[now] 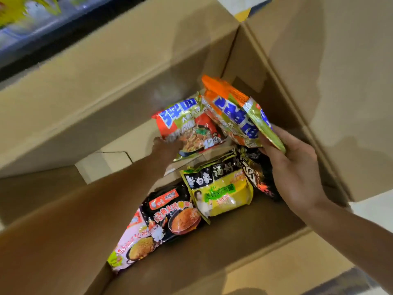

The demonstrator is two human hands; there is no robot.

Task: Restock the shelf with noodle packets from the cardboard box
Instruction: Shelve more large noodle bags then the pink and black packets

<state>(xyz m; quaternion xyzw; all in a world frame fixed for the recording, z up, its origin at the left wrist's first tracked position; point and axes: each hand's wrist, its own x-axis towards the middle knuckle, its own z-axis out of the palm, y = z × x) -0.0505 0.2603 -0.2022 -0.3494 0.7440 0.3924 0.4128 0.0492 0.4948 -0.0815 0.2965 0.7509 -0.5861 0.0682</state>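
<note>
Shelf [27, 20] top-left, blurry; cardboard box [106, 86] below us. R hand [295, 167] fingers clamped on two orange packets [231, 116]; L hand [168, 149] fingers pinch a third packet [187, 128].

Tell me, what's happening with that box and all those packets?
A person is reaching into an open cardboard box with both hands. The right hand grips orange noodle packets, lifted above the rest. The left hand holds another orange packet deeper in the box. A yellow packet, black ones and a pink one lie on the bottom.
</note>
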